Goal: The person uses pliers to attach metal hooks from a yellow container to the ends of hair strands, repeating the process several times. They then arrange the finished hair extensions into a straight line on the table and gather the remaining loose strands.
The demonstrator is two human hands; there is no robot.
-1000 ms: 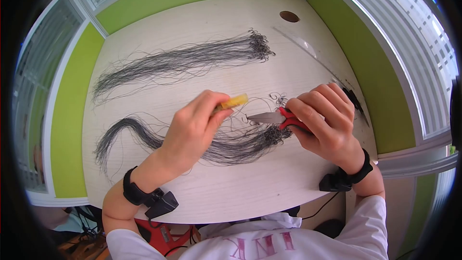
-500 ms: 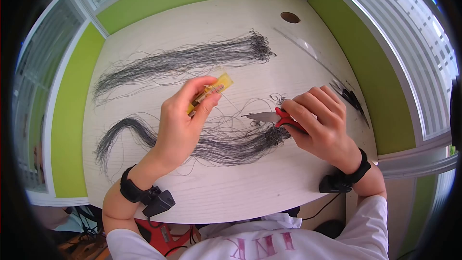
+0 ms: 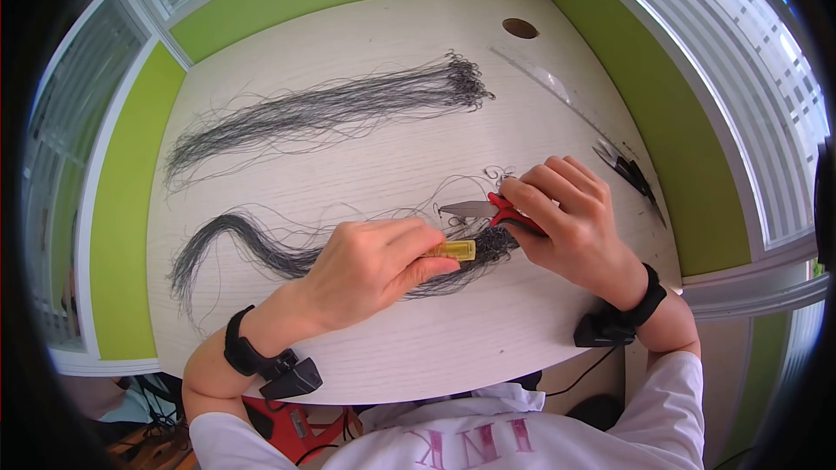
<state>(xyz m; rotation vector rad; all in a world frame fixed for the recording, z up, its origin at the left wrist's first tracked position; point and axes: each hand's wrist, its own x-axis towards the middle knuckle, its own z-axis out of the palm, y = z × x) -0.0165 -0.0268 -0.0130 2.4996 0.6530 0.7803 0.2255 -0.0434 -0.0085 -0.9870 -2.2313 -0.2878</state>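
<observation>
My left hand [image 3: 366, 270] is closed around a small yellow see-through tool [image 3: 455, 250], whose end sticks out to the right past my fingers. In my right hand [image 3: 566, 213] are needle-nose pliers [image 3: 470, 209] with red and black handles, their jaws pointing left. A small dark fish hook [image 3: 438, 208] appears to be at the tip of the jaws. Below both hands lies a bundle of dark fishing lines [image 3: 252, 239], with a cluster of fish hooks [image 3: 498, 244] at its right end. A few loose hooks [image 3: 495, 172] rest just above the pliers.
A second bundle of hooked lines [image 3: 322, 109] stretches across the back of the white table [image 3: 392, 26]. On the right are a clear ruler [image 3: 553, 83] and black-handled scissors [image 3: 636, 176]. Green partitions [image 3: 623, 61] border the table, which has a round hole [image 3: 520, 28].
My left hand has moved down and to the right with the yellow tool, from above the lower bundle to just below the pliers. My right hand has barely moved.
</observation>
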